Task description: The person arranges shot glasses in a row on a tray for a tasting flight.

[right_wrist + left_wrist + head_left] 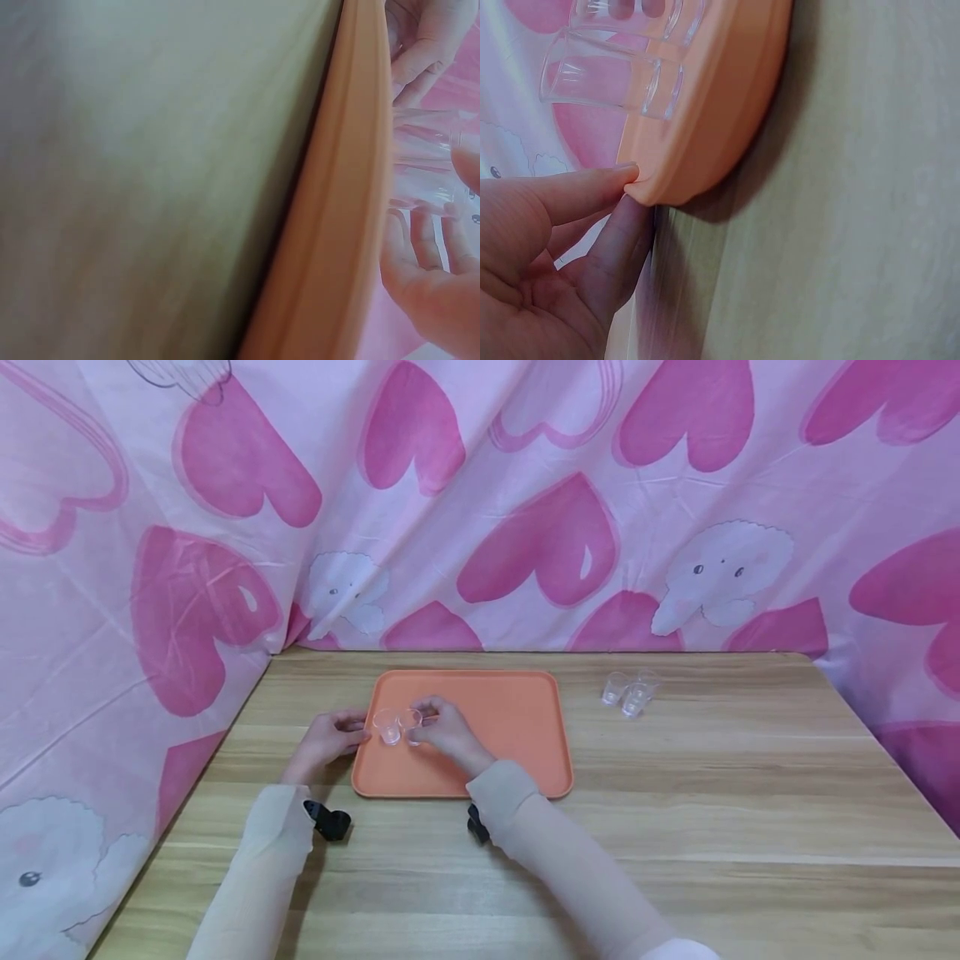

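An orange tray [513,727] lies on the table. My left hand [330,742] pinches its left rim, the thumb above and the fingers below, as the left wrist view shows [562,240]. Two small clear plastic cups stand upright side by side near the tray's left end: a left cup [387,729] and a right cup [411,718]. Around the right cup my right hand [453,735] curls its thumb and fingers. In the right wrist view, the right hand [431,292] is cut by the frame's edge, with the cups [420,161] partly behind the tray's side.
Three more clear cups [634,702] stand in a cluster on the wooden table [720,793], right of the tray. A pink heart-patterned cloth [525,552] hangs behind and along the left side of the table.
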`<control>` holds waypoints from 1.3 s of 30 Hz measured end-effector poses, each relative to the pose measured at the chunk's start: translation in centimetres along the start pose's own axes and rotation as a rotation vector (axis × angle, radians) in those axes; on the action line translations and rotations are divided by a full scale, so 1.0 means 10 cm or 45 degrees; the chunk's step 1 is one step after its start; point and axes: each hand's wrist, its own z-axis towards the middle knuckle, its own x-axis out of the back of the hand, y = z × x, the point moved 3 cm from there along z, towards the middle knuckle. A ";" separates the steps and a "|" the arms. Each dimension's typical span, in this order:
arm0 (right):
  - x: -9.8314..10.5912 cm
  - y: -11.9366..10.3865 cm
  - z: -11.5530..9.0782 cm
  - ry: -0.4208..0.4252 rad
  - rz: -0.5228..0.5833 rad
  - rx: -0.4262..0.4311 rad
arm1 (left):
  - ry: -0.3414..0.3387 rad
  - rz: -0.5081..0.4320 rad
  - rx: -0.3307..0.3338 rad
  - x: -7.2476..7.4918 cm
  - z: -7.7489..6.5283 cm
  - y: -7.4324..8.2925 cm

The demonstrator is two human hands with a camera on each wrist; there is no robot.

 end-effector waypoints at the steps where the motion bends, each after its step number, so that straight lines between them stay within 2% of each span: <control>1: 0.00 0.00 0.00 -0.003 0.007 -0.001 | 0.000 0.001 -0.005 0.00 0.00 0.00; 7: 0.08 0.01 -0.01 -0.006 0.008 0.020 | 0.001 -0.008 -0.027 0.00 0.00 0.01; 13: 0.36 -0.01 -0.05 0.014 -0.053 0.021 | -0.001 -0.010 -0.012 0.00 0.00 -0.01; 18: 0.71 -0.04 -0.10 0.055 -0.052 0.009 | 0.001 -0.014 0.006 -0.01 0.01 -0.02; 22: 1.04 -0.08 -0.16 0.110 -0.064 0.076 | 0.002 -0.011 0.006 -0.01 0.01 -0.02; 25: 1.28 -0.10 -0.22 0.144 -0.036 0.135 | 0.000 -0.004 -0.015 0.00 0.01 -0.03; 32: 1.83 -0.13 -0.36 0.239 0.047 0.141 | -0.001 0.001 -0.031 0.01 0.00 -0.03; 39: 2.34 -0.20 -0.56 0.353 0.007 0.173 | -0.012 -0.002 -0.019 0.00 0.00 -0.02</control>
